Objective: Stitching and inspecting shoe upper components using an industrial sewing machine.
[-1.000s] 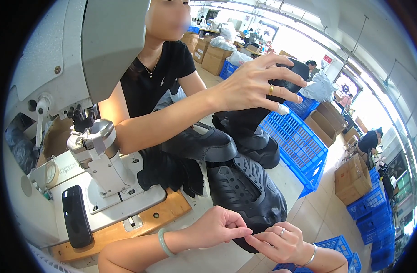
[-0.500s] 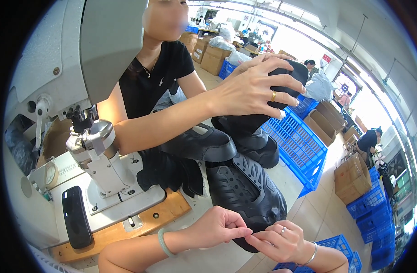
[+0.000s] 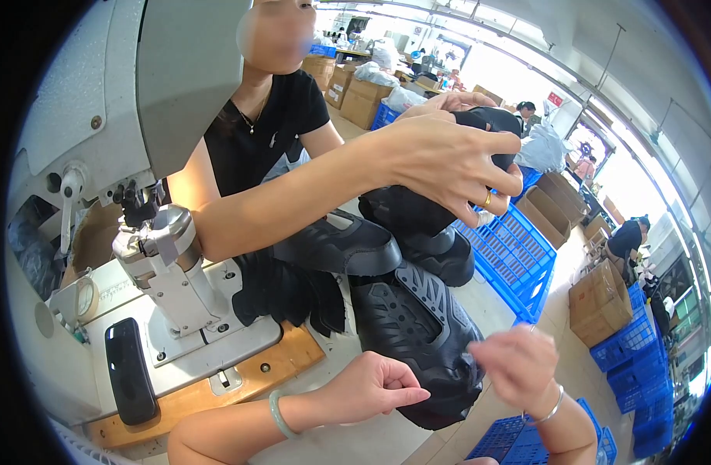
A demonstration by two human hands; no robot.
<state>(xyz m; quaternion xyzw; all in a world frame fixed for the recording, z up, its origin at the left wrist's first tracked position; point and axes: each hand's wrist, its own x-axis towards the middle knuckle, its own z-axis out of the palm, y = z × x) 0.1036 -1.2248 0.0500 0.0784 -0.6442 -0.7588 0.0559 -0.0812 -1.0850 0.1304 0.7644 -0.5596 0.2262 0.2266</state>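
My left hand (image 3: 375, 387), with a pale green bangle at the wrist, is closed in a pinch in front of a black shoe upper (image 3: 417, 341). Whatever its fingertips hold, if anything, is too small to make out. To the right of that upper my right hand (image 3: 520, 364), wearing a silver bangle, is raised and smeared by motion, so its fingers do not show clearly. More black shoe uppers (image 3: 336, 244) lie just beyond. Across from me, a person in a black shirt grips another black upper (image 3: 425, 208) with both hands, one arm stretched across the view.
At the left stands a sewing machine (image 3: 185, 294) on a wood-edged table. A black phone (image 3: 131, 370) lies beside its base, and black fabric pieces (image 3: 289, 294) are bunched to its right. Blue crates (image 3: 518, 263) and cardboard boxes (image 3: 601, 304) stand on the floor at the right.
My right hand has parted from my left and moved up and to the right. My left hand keeps its pinch. The other person's hands have turned and shifted on the upper they hold.
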